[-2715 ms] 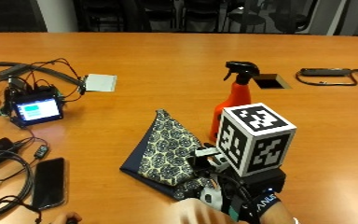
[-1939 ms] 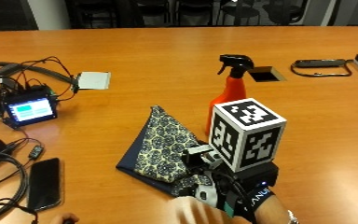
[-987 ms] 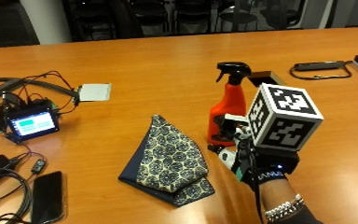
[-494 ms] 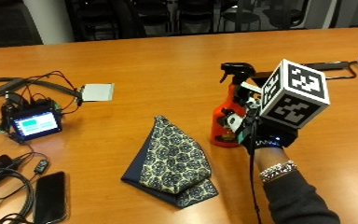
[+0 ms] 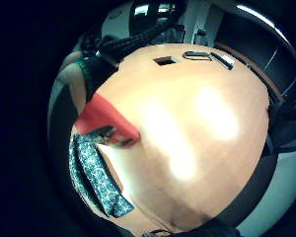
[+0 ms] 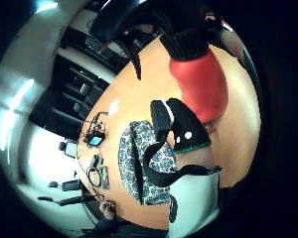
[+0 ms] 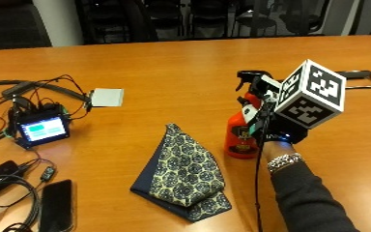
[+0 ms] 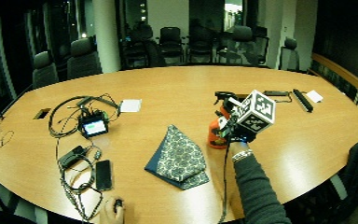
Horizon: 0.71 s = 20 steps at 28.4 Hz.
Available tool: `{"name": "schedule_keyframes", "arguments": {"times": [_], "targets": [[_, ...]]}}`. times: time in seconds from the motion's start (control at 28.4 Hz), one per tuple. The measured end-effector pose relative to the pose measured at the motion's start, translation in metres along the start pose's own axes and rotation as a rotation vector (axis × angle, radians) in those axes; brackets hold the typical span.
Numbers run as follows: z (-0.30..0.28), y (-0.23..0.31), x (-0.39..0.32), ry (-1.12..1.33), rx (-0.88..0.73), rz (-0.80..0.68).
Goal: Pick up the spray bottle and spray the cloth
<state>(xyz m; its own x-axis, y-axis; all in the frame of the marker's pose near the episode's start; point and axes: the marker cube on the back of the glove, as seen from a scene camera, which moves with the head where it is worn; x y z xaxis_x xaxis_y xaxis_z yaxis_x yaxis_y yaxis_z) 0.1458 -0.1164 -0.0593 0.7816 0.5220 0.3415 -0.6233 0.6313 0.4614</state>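
Observation:
The red spray bottle (image 7: 240,137) with a black trigger head stands upright on the wooden table (image 7: 173,63). My gloved right hand (image 7: 280,137) is right against its far side at neck height. In the thumb side palm view the bottle (image 6: 201,84) fills the space beside my thumb (image 6: 181,124), and my fingers arc past it without closing round it. The patterned blue and cream cloth (image 7: 185,169) lies folded flat on the table just beside the bottle, toward the person. The little finger side palm view shows bottle (image 5: 101,116) and cloth (image 5: 91,168) close together.
A small lit screen with tangled cables (image 7: 41,128) sits at the table's left, with a dark phone (image 7: 57,208) nearer the front edge. A white pad (image 7: 106,96) lies behind the cloth. Black glasses (image 7: 359,75) lie at the far right.
My hand has come up from the table's front edge, passed to the right of the cloth and reached the bottle's side. Bottle and cloth have not moved.

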Motion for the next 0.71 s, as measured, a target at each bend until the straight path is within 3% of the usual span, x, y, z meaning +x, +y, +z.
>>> {"name": "schedule_keyframes", "arguments": {"times": [0.71], "targets": [[0.013,-0.026,-0.005,-0.650,0.033,0.208]]}}
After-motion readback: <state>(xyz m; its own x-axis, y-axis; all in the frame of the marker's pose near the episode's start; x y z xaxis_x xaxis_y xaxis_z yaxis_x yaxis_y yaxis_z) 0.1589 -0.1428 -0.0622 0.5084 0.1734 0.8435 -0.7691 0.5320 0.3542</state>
